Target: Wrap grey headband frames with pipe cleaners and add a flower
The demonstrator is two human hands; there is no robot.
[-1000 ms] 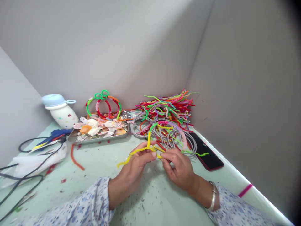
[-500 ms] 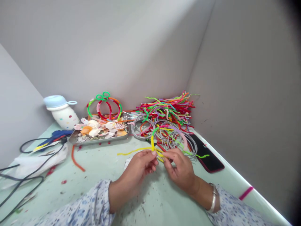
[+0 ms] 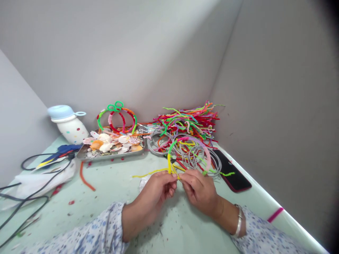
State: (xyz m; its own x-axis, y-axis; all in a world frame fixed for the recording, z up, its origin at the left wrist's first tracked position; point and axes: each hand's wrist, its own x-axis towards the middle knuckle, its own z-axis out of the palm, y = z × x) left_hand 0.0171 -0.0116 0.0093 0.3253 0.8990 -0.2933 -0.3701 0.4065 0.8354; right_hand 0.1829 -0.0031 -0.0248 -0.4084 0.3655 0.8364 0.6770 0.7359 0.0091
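My left hand (image 3: 158, 188) is closed at the lower left of a wire ring (image 3: 172, 145) wrapped in yellow, green, magenta, purple and pale pink fuzzy stems. Thumb and forefinger pinch it by the yellow part. A yellow pipe cleaner (image 3: 148, 173) runs out leftward from behind this hand. My right hand (image 3: 201, 192) pinches yellow pipe cleaner at the bottom of the ring, its fingertips almost meeting the left ones. Fingers cover the exact crossing of strand and ring. A white scrap (image 3: 143, 182) lies partly behind the left hand.
Bare wire coils (image 3: 194, 160) lie behind the ring, before a pile of coloured pipe cleaners (image 3: 189, 121). A phone (image 3: 234, 173) is at right. Leftward are a metal tray (image 3: 111, 157) of shells, two wrapped hoops (image 3: 123, 121), a bottle (image 3: 71, 127) and black cables (image 3: 31, 197).
The right hand has drawn slightly left and closer to the left fingertips. The ring has turned so its upper arc stands more plainly in view. The whole view has shifted a little.
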